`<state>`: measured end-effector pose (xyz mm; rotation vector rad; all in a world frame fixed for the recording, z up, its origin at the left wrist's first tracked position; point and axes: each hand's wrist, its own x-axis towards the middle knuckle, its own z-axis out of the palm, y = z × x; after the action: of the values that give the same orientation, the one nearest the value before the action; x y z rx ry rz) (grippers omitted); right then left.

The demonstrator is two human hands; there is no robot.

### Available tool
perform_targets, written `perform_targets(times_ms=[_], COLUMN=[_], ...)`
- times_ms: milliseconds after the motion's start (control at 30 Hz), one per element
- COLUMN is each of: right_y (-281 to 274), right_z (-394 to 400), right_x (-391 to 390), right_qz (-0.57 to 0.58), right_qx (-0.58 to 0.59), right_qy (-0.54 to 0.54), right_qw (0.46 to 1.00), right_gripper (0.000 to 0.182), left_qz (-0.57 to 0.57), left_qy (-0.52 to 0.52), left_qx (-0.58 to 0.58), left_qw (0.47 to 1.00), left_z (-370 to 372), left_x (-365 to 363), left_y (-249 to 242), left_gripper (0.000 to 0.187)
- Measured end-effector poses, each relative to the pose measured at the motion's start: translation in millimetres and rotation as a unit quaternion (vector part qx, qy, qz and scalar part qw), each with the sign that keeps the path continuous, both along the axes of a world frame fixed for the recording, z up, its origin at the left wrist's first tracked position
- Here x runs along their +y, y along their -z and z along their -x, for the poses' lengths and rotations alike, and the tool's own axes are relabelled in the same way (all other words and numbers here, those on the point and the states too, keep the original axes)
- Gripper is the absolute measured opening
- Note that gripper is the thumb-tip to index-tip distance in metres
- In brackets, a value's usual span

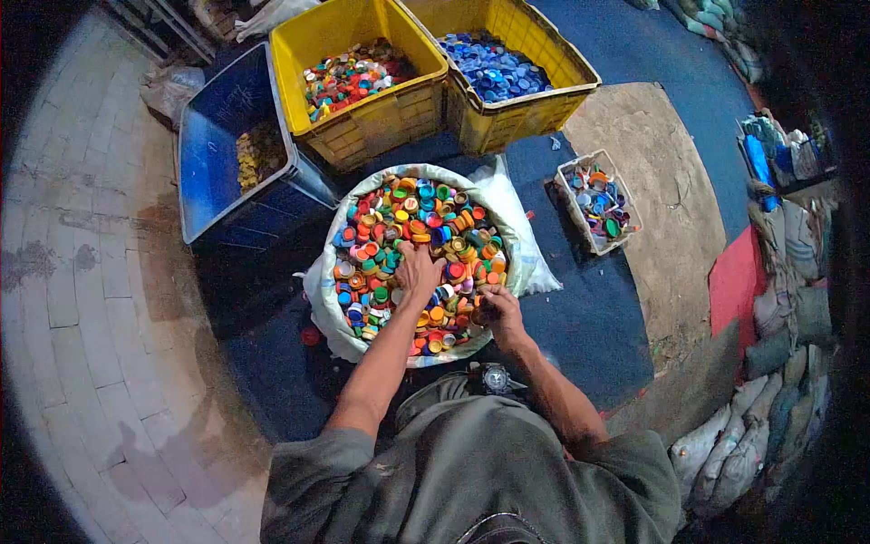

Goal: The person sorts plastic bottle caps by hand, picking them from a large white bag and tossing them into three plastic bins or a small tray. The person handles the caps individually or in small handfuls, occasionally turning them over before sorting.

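Observation:
A large white woven sack point(315, 281) stands in front of me with its rim rolled back, full of plastic bottle caps point(376, 213) in many colours. My left hand point(419, 272) reaches into the middle of the heap, thumb and forefinger apart among the caps; the tips of its other fingers are hidden. Near the sack's right front edge is my right hand point(501, 314), fingers curled together over the caps. Whatever lies between those fingers is too small to make out.
Behind the sack are a blue bin point(204, 172) with yellow caps, a yellow bin point(362, 127) with mixed caps, and another yellow bin point(498, 118) with blue caps. A small white basket point(625, 231) stands right, beside a brown board point(675, 208). Stuffed sacks point(725, 453) line the right side.

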<state>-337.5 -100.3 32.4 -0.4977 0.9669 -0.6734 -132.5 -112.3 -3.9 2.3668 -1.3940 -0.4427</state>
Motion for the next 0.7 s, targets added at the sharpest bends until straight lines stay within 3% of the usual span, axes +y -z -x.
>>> perform_targets(times_ms=[367, 467, 633, 700], right_y=[0.5, 6.0, 12.7, 5.8], right_z=[-1.9, -1.1, -1.3, -3.4], right_x=[-1.8, -1.1, -0.2, -1.9], right_qz=[0.011, -0.009, 0.012, 0.012], right_qx=[0.021, -0.007, 0.004, 0.007], right_qy=[-0.004, -0.006, -0.018, -0.013], right_qw=[1.000, 1.000, 1.000, 1.000], right_gripper=[0.018, 0.015, 0.019, 0.022], left_qz=[-0.111, -0.099, -0.153, -0.134], left_qy=[-0.098, -0.092, -0.093, -0.092], left_qx=[0.046, 0.020, 0.052, 0.044], left_qw=[0.988, 0.991, 0.982, 0.986], left_z=[9.1, 12.3, 11.4, 8.7], left_x=[-17.3, -16.0, -19.5, -17.0], left_y=[-16.1, 8.8, -38.9, -30.3], left_gripper=[0.032, 0.031, 0.034, 0.036])
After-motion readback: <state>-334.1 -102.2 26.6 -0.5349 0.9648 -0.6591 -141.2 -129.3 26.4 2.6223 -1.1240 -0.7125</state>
